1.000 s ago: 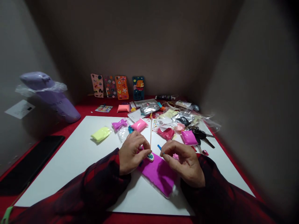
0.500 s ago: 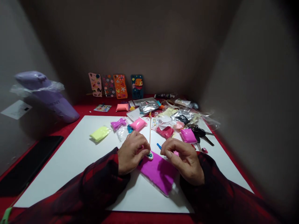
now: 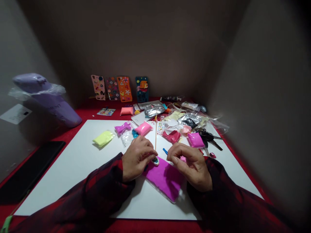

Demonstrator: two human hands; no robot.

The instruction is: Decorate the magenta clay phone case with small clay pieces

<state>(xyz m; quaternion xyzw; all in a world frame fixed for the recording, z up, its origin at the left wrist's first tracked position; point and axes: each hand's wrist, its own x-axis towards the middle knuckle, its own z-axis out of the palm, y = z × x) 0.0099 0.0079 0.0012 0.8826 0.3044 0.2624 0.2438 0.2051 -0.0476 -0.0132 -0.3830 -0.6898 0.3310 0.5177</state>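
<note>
A phone case covered in magenta clay [image 3: 167, 181] lies at a slant on the white board [image 3: 73, 174]. Over its upper left end is my left hand [image 3: 139, 158], fingers and thumb closed in a pinch. At those fingertips sits a small oval clay piece [image 3: 155, 160], white-edged with teal, on the case. My right hand [image 3: 191, 166] hovers above the right side of the case, thumb and index finger together; whatever they may hold is too small to see. Beside its knuckles shows the end of a blue tool [image 3: 165, 151]. A thin wooden stick [image 3: 155, 136] stretches away beyond my left hand.
Clay packets in yellow [image 3: 103, 138], pink [image 3: 144, 128] and magenta [image 3: 195, 140] lie beyond my hands. Keys [image 3: 215, 144] and plastic wrappers are at the right. Decorated cases [image 3: 124, 89] lean on the back wall. A purple inflated object [image 3: 55, 105] stands left.
The view has shifted very slightly. Both hands hold nearly the same pose and place over the case.
</note>
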